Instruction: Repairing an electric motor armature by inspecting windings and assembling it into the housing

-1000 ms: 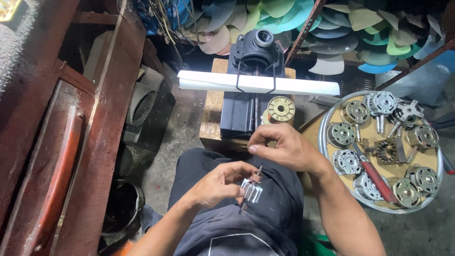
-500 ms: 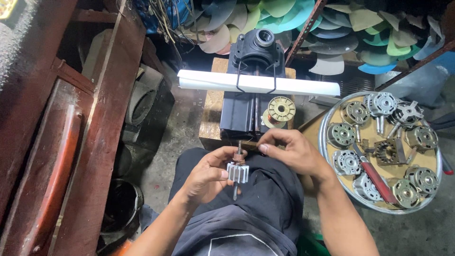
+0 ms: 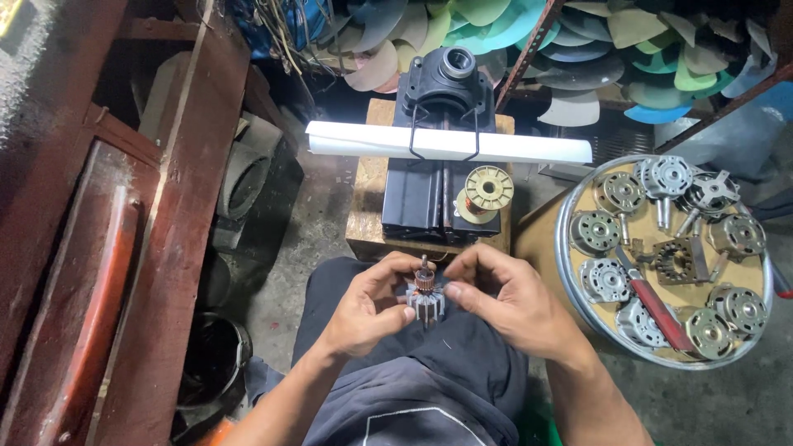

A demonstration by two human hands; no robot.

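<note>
A small motor armature is gripped upright between the fingers of the left hand and the right hand. It is held above the lap, just before the near edge of the wooden block carrying a black winding machine.

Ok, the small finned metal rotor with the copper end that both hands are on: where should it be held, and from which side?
Probably by the ribbed steel core of the small finned metal rotor, coming in from the left and right flanks, as the left hand and right hand do. Its shaft stands upright with the copper end on top, so a side grip spares that copper end and the thin shaft.
</note>
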